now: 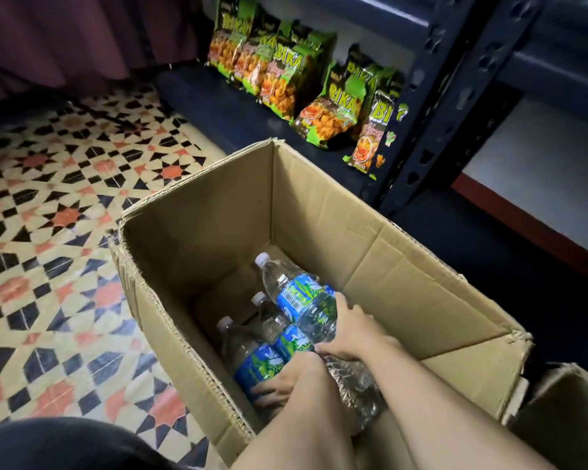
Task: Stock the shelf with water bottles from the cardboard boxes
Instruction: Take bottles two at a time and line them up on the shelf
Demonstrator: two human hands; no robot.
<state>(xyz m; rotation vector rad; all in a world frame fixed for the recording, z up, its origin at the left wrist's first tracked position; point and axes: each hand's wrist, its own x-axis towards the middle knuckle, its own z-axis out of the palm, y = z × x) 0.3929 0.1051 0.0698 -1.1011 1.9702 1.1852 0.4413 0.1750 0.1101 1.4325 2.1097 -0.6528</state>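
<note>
The open cardboard box (319,212) holds three water bottles (272,320), all lying slanted inside it. The right hand (350,330) curls round the topmost bottle (296,290); the left hand (286,381) grips the leftmost bottle (248,357). Beyond the box, snack bags (275,72) stand on the shelf (218,106).

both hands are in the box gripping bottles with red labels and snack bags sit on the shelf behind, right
Not quite: the labels are blue, not red, as the head view shows. Both hands are in the box: the left hand grips the lower bottle, the right hand the upper bottle. Snack bags sit on the shelf behind.
</note>
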